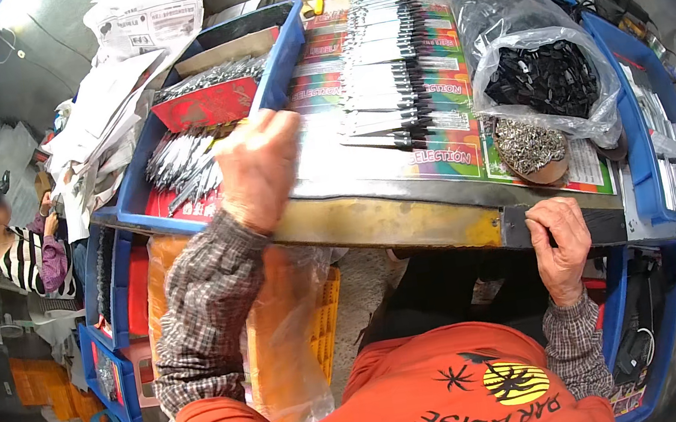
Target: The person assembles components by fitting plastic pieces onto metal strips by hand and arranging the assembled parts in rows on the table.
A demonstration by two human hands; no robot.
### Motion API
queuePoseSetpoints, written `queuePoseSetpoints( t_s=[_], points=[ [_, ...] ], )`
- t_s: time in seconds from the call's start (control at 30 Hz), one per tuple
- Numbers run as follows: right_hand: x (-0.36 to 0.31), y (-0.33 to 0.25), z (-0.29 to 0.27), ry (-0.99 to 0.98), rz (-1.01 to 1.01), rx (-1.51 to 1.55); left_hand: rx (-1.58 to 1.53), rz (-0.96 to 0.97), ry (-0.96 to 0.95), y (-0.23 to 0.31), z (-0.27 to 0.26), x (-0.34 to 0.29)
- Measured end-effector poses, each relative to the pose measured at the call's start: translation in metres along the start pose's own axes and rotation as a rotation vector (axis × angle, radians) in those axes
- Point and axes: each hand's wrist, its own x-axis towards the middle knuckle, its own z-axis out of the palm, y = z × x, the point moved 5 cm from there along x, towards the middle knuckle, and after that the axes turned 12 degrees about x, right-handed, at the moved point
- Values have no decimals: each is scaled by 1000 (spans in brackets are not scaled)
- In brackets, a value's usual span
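My left hand (261, 170) is closed and slightly blurred, raised at the right side of a blue tray (151, 218). Its fingers curl away from view, so whatever they may hold is hidden. In that tray lie slim silvery metal pieces (183, 165), nearest to this hand. My right hand (561, 244) is at the workbench's front edge, thumb and fingers pressed together; I cannot make out anything between them. Between and beyond the hands, a long row of slim silvery pieces with black ends (387, 66) lies on colourful printed sheets (447, 157).
A clear plastic bag of small black parts (543, 83) stands at the right, behind a round dish of tiny metal parts (532, 145). Another blue tray (657, 205) sits farther right. Paper sheets (102, 97) pile at the left. A person (23, 246) sits far left.
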Motion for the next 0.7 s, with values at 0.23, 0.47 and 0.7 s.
queuePoseSetpoints(
  t_s=[0.23, 0.47, 0.7],
  points=[
    [2, -3, 3, 2, -13, 4, 267, -206, -269, -129, 22, -35],
    [1, -1, 4, 5, 8, -27, 176, -318, -660, -178, 23, -74],
    [2, -4, 6, 13, 6, -27, 399, -216, -649, -194, 40, -82]
  ],
)
